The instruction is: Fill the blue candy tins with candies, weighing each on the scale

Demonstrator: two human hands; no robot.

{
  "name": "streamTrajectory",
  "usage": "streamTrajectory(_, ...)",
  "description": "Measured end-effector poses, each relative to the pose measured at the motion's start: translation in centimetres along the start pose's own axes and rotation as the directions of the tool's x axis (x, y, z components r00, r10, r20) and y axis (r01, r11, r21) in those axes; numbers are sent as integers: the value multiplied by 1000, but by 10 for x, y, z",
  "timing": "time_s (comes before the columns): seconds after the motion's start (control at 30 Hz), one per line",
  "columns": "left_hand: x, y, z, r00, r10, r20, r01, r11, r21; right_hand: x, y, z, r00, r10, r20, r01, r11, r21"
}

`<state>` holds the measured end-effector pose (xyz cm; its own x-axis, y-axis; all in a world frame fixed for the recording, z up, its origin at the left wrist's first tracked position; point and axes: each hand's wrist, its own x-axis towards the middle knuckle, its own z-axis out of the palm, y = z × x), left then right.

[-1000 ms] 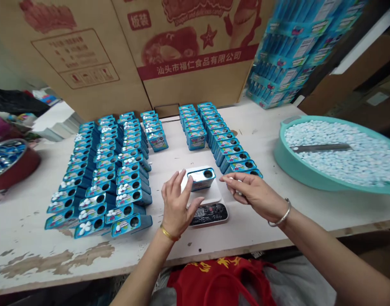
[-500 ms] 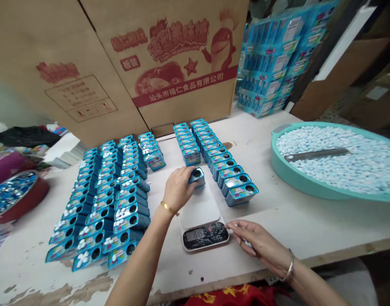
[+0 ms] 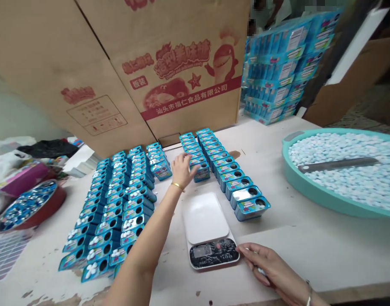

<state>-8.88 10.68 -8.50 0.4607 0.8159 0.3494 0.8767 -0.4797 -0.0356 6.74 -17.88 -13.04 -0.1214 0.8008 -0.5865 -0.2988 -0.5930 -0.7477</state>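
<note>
**Left hand reaching to a blue mint tin; right hand resting beside a digital kitchen scale**

The left hand is extending forward with fingers spread apart, clamped on nothing, its fingertips just beside the tin. The right hand is lying curled on the worktop, just right of the scale; whether it is gripping a small pale item cannot be told. A double row of blue tins is running along the right of the left hand, and a block of open tins with white mints is standing to its left. Well right of the left hand, a teal tray of pale mints is holding a metal scraper.
</note>
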Motion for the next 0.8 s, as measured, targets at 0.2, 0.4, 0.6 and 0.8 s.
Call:
streamTrajectory(0.2, 12, -67, -12, 938, -345, 39, 328, 917, 226, 1, 3, 2, 1000, 11, 0, -11, 1000, 23)
streamTrajectory(0.4, -1, -74, -16, 972, -186, 141, 146, 956, 254, -5, 3, -1, 999, -29, -14, 30, 996, 78)
streamTrajectory(0.6, -18, -51, -53, 965, -64, 255, 1, 971, 241, -18, 5, -7, 998, -23, -64, 31, 991, 132)
streamTrajectory(0.8, -61, 20, -117, 880, 238, 410, -300, 950, 91, -28, 5, -10, 991, -42, -123, 62, 985, 163)
